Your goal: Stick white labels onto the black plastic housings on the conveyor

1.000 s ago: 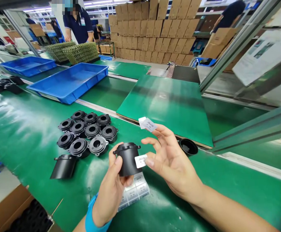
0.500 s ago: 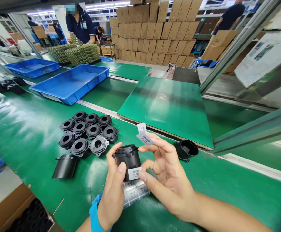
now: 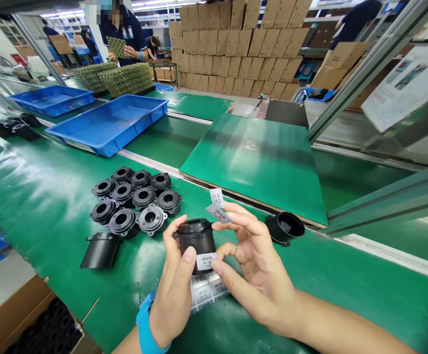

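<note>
At the far left, low down, there is a carton (image 3: 13, 307), and black parts (image 3: 47, 327) are lying in it. Above it runs the green worktable (image 3: 40, 206). On its far side is one blue tray (image 3: 106, 125), and a second blue tray (image 3: 51, 98) is behind, more to the left. Then come a single black part (image 3: 100, 251), with its flange at the top, and just behind it a close group of ten black rings-topped parts (image 3: 122, 192). In the background a co-worker (image 3: 132, 37) holds up a green lattice piece (image 3: 117, 47).

Near the middle is the left hand (image 3: 173, 297), with a blue band (image 3: 146, 327) on the wrist. Its fingers and thumb are closed around the black housing (image 3: 195, 241), which is held above the table, flange up. On the front of this housing, low, sits a white label (image 3: 204, 261) with printing. Below, partly hidden, is a sheet of labels (image 3: 208, 295).

The right hand (image 3: 263, 280) is pinching — its thumb and bent forefinger meet at the right edge of the white label. Two loose labels (image 3: 219, 214) are at the tips of its raised fingers. Further right, an open black part (image 3: 277, 232) is on the table, near the edge of the green board (image 3: 258, 162).
</note>
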`<state>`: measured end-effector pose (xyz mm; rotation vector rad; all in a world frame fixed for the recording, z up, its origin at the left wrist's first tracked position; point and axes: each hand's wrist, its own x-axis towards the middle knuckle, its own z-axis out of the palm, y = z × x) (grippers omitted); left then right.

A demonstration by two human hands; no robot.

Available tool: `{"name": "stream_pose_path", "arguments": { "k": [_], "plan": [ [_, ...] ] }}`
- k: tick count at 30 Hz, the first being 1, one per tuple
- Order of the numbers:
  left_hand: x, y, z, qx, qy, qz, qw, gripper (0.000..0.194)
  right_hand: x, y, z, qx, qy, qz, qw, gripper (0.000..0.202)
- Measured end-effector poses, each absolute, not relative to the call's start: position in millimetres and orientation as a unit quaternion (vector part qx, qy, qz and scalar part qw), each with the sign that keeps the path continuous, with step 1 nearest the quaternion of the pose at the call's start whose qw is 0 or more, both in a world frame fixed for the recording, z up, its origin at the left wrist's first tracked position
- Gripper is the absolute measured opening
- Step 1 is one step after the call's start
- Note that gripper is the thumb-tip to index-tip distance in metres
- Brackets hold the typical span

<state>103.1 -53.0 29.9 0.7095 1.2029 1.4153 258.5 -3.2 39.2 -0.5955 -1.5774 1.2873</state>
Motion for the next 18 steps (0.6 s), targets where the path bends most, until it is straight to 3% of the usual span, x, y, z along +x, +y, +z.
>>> {"name": "stream_pose_path", "arguments": {
  "k": [18],
  "plan": [
    [103.7,-54.3,30.4,0.294,0.508,0.6,0.543,0.06,260.8,-1.5,40.8,-0.241,-0.66,0.525,0.479,0.063]
  ]
}}
